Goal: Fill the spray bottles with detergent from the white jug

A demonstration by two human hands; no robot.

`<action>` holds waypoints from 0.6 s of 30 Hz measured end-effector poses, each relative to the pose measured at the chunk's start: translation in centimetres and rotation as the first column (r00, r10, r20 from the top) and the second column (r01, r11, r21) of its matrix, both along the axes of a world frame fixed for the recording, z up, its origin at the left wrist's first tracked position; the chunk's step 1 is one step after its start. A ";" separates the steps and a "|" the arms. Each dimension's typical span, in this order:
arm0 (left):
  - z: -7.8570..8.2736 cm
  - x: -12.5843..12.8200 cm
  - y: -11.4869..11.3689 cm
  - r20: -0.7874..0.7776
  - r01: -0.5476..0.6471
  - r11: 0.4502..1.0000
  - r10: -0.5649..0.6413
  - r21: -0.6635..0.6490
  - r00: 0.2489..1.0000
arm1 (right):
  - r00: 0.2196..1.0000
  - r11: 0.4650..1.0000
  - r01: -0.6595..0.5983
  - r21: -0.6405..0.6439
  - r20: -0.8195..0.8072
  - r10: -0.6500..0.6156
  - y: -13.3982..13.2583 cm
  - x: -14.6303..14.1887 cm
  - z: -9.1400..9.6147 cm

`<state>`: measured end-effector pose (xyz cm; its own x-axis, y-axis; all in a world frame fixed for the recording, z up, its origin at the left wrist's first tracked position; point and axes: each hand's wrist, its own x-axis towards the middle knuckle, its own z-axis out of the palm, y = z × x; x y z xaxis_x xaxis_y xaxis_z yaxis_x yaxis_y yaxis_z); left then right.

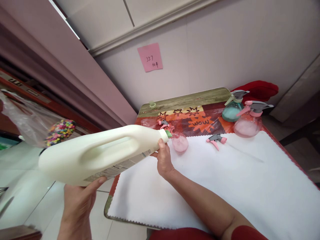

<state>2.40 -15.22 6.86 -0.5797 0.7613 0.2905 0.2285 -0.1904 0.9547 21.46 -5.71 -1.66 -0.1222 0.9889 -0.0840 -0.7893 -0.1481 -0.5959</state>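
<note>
A large cream detergent jug (75,150) is tipped almost level above the left side of the table. My left hand (81,200) holds its base end from below, thumb along the label. Around the neck, my right hand (165,158) is closed, close to the green spout (168,134). Just beyond the spout stands a pink spray bottle (180,144) without its head; whether liquid flows is not clear. To the right, a grey and pink spray head (217,141) with a clear tube lies on the white cloth.
Two spray bottles, one teal (232,112) and one pink (247,126), stand at the table's back right. Behind the jug are a small spray head (163,124) and a green cap (152,105). A pink note (150,57) is on the wall. Left hangs a plastic bag (27,120).
</note>
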 end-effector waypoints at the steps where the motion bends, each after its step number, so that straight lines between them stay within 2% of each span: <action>1: 0.1 0.1 0.0 -0.001 0.002 1.000 -0.002 -0.001 1.000 | 1.000 1.000 -0.001 0.001 0.001 0.001 0.0 0.0 0.0; 18: 0.3 0.1 0.0 -0.026 0.008 1.000 -0.009 -0.024 1.000 | 1.000 1.000 -0.003 0.006 0.011 0.003 0.0 0.1 0.0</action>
<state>2.51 -15.21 7.11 -0.5655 0.7733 0.2868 0.2519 -0.1693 0.9528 21.51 -5.75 -1.62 -0.1241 0.9891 -0.0797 -0.7825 -0.1470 -0.6051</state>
